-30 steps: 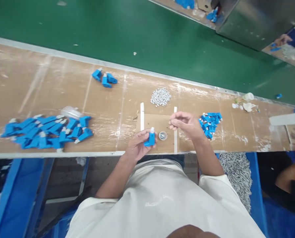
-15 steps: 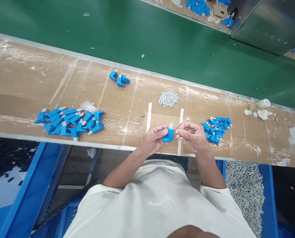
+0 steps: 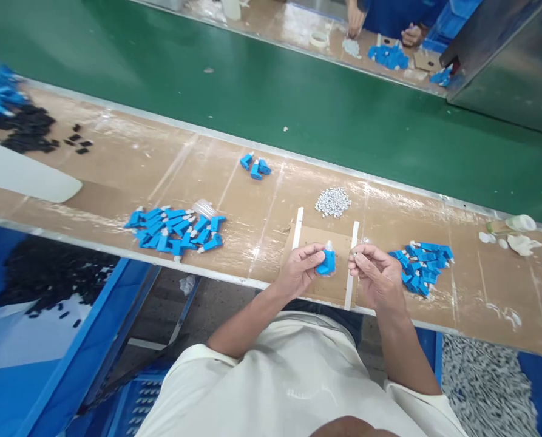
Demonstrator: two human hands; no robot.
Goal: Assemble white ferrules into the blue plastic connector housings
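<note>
From the left along the table (image 3: 116, 164) I saw one heap of black bits (image 3: 27, 130), one big pile of blue pieces (image 3: 175, 229) too many to count, then three loose blue pieces (image 3: 254, 165) and one heap of small silver bits (image 3: 333, 201) farther back. Between two white strips (image 3: 297, 227), my left hand (image 3: 300, 270) gripped one blue piece (image 3: 328, 262), white tip up, over the card (image 3: 316, 240) at the near edge, just beside my right hand (image 3: 375, 276), whose fingertips (image 3: 353, 260) were pinched together, on what I could not tell. One smaller pile of blue pieces (image 3: 423, 264) lay at the right.
</note>
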